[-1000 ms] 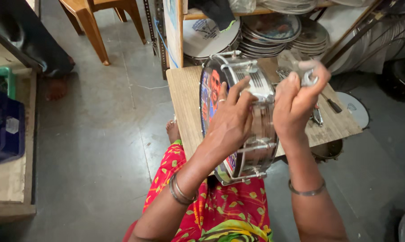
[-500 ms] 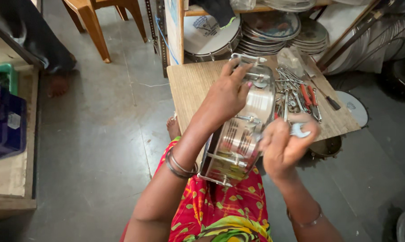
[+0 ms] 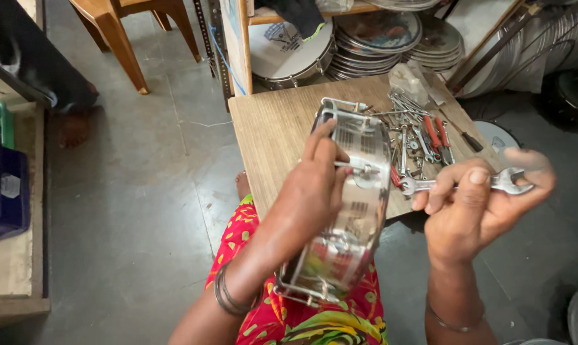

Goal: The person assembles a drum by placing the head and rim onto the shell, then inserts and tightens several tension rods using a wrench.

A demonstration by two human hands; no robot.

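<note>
A shiny chrome snare drum (image 3: 349, 211) rests on edge between my lap and the low wooden table (image 3: 273, 137), its shell facing up. My left hand (image 3: 314, 188) grips the shell near a tension lug, fingers over the far rim. My right hand (image 3: 477, 204) holds a silver open-ended spanner (image 3: 464, 184) level, its left jaw close to the drum's right rim. Both wrists wear metal bangles.
Loose spanners, red-handled pliers and screwdrivers (image 3: 423, 137) lie on the table's right part. Stacked drums and drum heads (image 3: 340, 41) stand behind it. A wooden chair (image 3: 119, 25) is at the upper left, a blue crate (image 3: 1, 191) on a bench at left.
The drum has been tipped from upright, printed head facing me, to lying lower with its shell up. My right hand came off the rim and now holds a spanner out to the right.
</note>
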